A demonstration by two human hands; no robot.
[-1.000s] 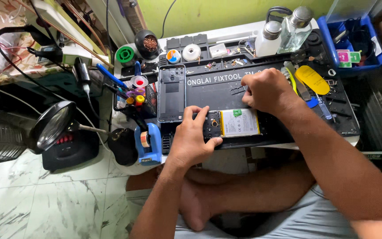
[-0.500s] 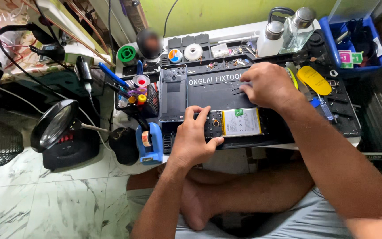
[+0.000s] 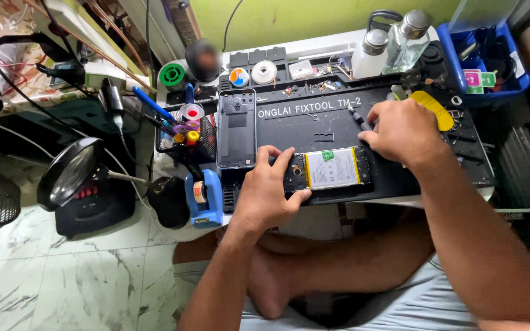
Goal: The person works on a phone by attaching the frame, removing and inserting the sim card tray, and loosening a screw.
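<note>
Head view: opened phone (image 3: 331, 169) on black repair mat (image 3: 338, 122), table.
Left hand (image 3: 268, 193): clamps phone's end.
Right hand (image 3: 403, 130): closed around screwdriver (image 3: 358, 117); handle hidden.
Floor: marble tiles (image 3: 62, 276).

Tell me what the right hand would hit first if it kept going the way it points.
The right hand points left and slightly away across the black mat. Probably the phone back cover first, though small screws may lie between.
</note>
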